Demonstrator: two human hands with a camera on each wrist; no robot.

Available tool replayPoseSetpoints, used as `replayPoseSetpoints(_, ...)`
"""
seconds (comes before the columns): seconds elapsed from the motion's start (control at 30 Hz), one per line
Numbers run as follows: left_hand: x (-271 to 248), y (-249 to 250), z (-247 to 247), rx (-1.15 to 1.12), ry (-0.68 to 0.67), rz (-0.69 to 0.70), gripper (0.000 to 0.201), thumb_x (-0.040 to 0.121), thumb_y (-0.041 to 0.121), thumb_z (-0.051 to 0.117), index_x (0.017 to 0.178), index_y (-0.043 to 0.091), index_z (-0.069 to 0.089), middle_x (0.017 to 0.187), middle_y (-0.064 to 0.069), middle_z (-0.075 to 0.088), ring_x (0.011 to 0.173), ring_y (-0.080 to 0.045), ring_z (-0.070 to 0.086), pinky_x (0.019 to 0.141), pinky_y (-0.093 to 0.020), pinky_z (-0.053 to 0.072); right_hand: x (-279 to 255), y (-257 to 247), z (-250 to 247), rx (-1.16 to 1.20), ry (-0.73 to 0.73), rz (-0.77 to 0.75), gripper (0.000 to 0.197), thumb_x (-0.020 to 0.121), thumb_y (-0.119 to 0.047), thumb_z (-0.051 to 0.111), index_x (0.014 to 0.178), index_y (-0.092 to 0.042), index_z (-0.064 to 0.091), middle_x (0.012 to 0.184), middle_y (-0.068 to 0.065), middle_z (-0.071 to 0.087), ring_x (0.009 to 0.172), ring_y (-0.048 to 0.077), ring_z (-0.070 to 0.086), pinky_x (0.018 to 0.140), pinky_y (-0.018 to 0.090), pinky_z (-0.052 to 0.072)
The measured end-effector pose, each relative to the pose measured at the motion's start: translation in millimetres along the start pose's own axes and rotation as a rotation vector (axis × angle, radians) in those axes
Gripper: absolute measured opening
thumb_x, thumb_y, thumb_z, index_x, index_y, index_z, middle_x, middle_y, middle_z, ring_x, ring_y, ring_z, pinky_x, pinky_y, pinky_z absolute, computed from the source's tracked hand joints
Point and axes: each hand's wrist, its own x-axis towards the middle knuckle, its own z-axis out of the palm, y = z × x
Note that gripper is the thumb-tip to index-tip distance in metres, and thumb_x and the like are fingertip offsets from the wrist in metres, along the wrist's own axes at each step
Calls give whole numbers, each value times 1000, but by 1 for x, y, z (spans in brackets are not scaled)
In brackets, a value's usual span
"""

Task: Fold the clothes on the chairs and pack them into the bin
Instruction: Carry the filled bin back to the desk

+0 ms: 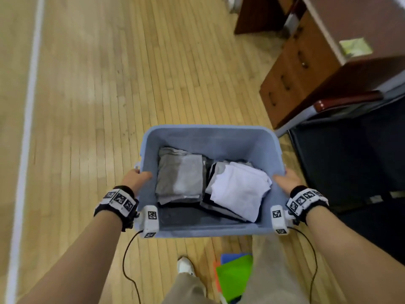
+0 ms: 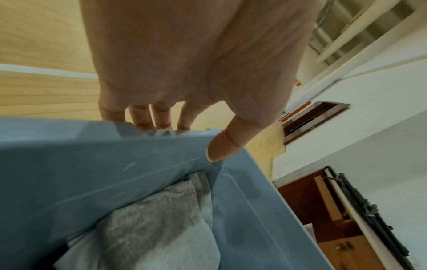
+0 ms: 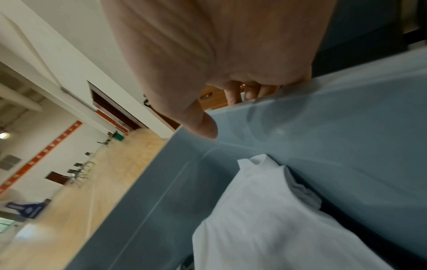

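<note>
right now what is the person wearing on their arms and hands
Both forearms are bare, no sleeves. The left hand and right hand are ungloved. Each wrist carries a black strap with white blocks printed with black square markers, and a thin black cable trails from each.

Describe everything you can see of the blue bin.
The blue bin is a rectangular, open-topped tub of matte grey-blue plastic with a flat lip, no lid on it. It is held level above the wooden floor. The left hand and right hand grip its side rims, thumbs inside, fingers outside. Inside lie two piles of folded clothes: the grey pile on the left, the white-topped pile on the right.
</note>
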Motion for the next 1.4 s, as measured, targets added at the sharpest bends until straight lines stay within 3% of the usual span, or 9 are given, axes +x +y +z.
replayPoseSetpoints(0.13,17,64,-18,132,51,70,25,98,19,64,111,-1,59,103,-20,63,84,-34,59,67,-37,46,19,-50,-24,47,-7,-57,35,91,-18,66,124,-8,64,112,19,69,104,36,67,87,36,51)
replayPoseSetpoints(0.27,38,130,-21,170,80,45,29,98,18,64,115,-5,60,87,-13,53,63,-25,45,53,-30,32,58,-102,-52,106,-2,-92,43,83,-26,66,120,-5,68,109,21,71,99,37,69,88,41,55)
replayPoseSetpoints(0.43,63,206,-20,135,137,-8,31,97,17,65,115,-8,64,71,-7,46,61,-24,41,65,-32,34,107,-182,-96,86,21,-115,35,94,-19,63,124,-2,64,118,22,67,110,40,64,93,40,50)
replayPoseSetpoints(0.6,104,283,-29,83,152,-9,29,96,20,66,112,-4,66,76,-9,51,64,-25,44,70,-36,37,148,-264,-128,86,65,-134,54,82,-35,61,124,-2,64,121,25,66,111,42,62,99,48,52)
replayPoseSetpoints(0.7,140,331,-41,52,132,9,27,94,19,67,106,-5,67,73,-11,54,61,-25,45,65,-35,36,179,-300,-135,81,100,-97,72,65,-47,53,123,-7,65,119,23,66,109,41,62,99,49,53)
replayPoseSetpoints(0.83,199,412,-61,98,86,51,25,94,21,67,98,-4,64,69,-10,53,57,-25,44,57,-30,32,194,-368,-141,124,162,-39,52,79,-34,62,123,-7,66,120,24,67,114,42,61,103,49,50)
replayPoseSetpoints(0.97,247,506,-87,201,39,115,25,95,22,66,98,-2,60,78,-13,59,63,-29,52,52,-30,34,203,-426,-143,178,234,43,43,90,-29,61,129,-11,63,124,24,64,114,43,60,101,49,51)
replayPoseSetpoints(1.13,288,611,-115,277,-3,216,32,94,23,66,107,-6,63,98,-24,69,90,-41,68,77,-48,56,212,-484,-155,266,267,139,53,89,-32,62,133,-3,58,131,26,59,118,44,58,103,49,50)
replayPoseSetpoints(1.4,312,768,-102,438,-51,351,49,95,27,65,121,-14,61,108,-33,68,93,-46,66,65,-39,37,259,-543,-209,315,297,126,58,73,-42,51,120,-10,64,117,22,64,106,42,61,95,52,55)
